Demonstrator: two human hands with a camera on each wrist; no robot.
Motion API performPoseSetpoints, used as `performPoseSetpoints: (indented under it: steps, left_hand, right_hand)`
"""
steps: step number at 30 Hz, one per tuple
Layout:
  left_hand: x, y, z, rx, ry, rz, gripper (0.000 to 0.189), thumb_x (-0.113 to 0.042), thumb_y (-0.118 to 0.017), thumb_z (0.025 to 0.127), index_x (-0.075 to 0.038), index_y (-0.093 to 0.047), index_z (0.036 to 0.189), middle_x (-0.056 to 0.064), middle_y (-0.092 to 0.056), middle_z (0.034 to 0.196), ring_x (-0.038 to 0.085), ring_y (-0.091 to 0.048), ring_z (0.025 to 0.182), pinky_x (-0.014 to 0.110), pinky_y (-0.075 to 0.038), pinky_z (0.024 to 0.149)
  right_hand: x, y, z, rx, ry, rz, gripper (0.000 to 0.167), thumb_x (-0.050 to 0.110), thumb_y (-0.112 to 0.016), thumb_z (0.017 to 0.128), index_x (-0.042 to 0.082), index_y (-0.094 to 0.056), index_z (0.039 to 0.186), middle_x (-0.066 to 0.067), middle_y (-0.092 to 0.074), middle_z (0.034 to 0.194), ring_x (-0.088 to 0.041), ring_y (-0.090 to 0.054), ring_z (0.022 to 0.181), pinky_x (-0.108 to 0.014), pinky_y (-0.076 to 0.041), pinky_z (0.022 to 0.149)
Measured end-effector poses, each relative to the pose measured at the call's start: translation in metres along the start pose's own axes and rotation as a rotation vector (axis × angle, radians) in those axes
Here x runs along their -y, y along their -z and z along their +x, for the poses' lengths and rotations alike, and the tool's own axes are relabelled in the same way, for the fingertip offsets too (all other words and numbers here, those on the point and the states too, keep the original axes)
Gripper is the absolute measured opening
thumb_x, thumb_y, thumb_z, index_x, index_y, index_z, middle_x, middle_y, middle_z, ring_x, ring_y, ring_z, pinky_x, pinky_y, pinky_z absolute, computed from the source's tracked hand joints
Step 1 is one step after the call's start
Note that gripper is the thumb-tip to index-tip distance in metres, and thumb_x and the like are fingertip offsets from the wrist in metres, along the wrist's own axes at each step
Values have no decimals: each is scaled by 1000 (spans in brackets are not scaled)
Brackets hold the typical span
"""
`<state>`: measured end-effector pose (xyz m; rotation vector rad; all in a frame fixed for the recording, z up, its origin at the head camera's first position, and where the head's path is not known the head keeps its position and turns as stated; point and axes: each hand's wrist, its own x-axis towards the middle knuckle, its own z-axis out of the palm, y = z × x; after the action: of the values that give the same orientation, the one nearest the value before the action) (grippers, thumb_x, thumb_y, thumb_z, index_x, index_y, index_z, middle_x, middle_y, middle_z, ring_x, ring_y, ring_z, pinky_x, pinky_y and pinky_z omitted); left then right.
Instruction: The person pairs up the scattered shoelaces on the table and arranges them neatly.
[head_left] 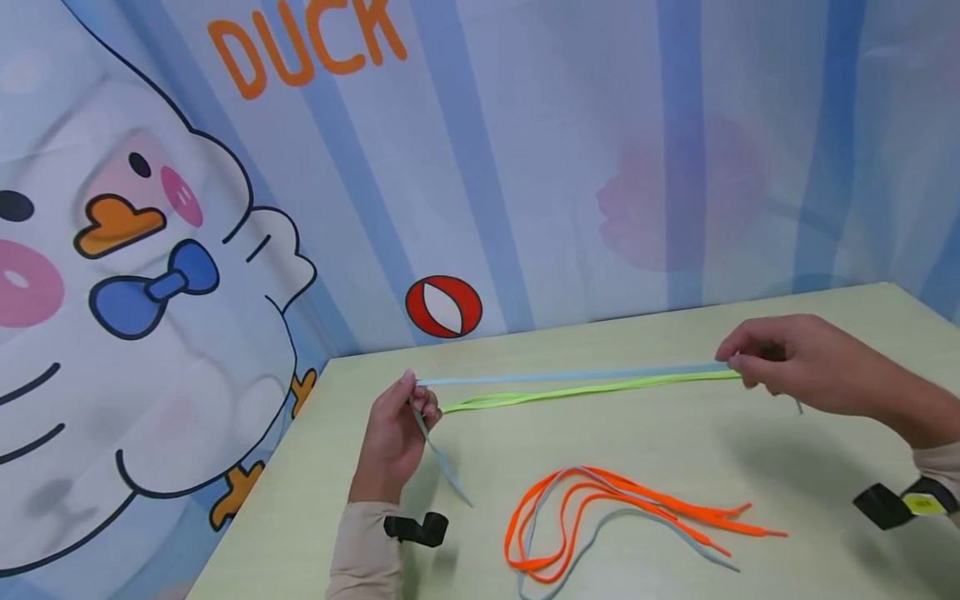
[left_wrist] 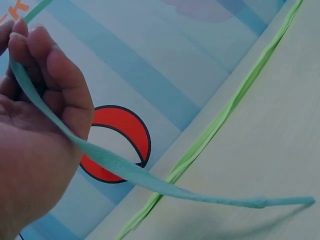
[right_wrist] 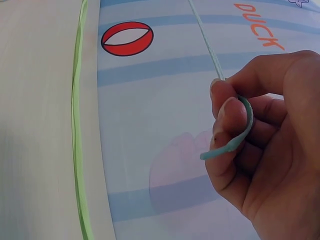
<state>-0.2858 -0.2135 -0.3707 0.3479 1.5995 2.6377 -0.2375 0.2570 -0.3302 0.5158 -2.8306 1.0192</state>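
A light blue shoelace [head_left: 562, 377] is stretched taut between my two hands above the table. My left hand [head_left: 396, 425] pinches it between thumb and fingers, and a loose end with its tip [left_wrist: 290, 201] hangs down from there. At the other side my right hand [head_left: 802, 367] pinches the lace near its other end; a short tip [right_wrist: 215, 153] pokes out past the fingers in the right wrist view. A bundled lime green shoelace [head_left: 555, 395] lies lengthwise on the table just below the taut lace, apart from both hands in the wrist views.
Orange shoelaces [head_left: 570, 575] lie looped on the pale table [head_left: 285, 517] nearer to me, with a grey-blue shoelace [head_left: 600, 528] among them. Behind the table stands a printed backdrop [head_left: 540, 167] with a duck and a red ball. A black wrist camera [head_left: 417, 529] sits on the left sleeve.
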Motion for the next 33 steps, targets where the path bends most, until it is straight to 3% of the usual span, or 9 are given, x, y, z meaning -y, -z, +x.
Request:
performPoseSetpoints:
  steps: [11, 22, 33]
  left_hand:
    - [2, 8, 1, -65, -6, 83, 34, -24, -51, 106, -13, -60, 75, -2, -51, 68, 14, -53, 71, 26, -47, 69]
    - [7, 16, 3, -144, 9, 195, 35, -27, -56, 104, -12, -56, 72, 1, -50, 70, 14, -55, 71, 26, -49, 70]
    - [6, 21, 3, -180, 19, 224, 34, -26, -56, 104, -11, -57, 73, 1, -50, 69, 15, -54, 70, 26, -49, 68]
  right_hand:
    - [-8, -1, 4, -6, -66, -22, 15, 15, -56, 101, 6, -63, 111, 0, -61, 82, -19, -52, 71, -33, -44, 49]
    - [-17, -2, 7, 4, -122, -58, 17, 12, -51, 100, 1, -63, 106, -1, -59, 79, -20, -52, 68, -35, -44, 49]
    - [-25, -1, 9, 30, -156, -71, 18, 14, -49, 100, 2, -62, 102, -2, -57, 77, -20, -51, 67, -37, -42, 48]
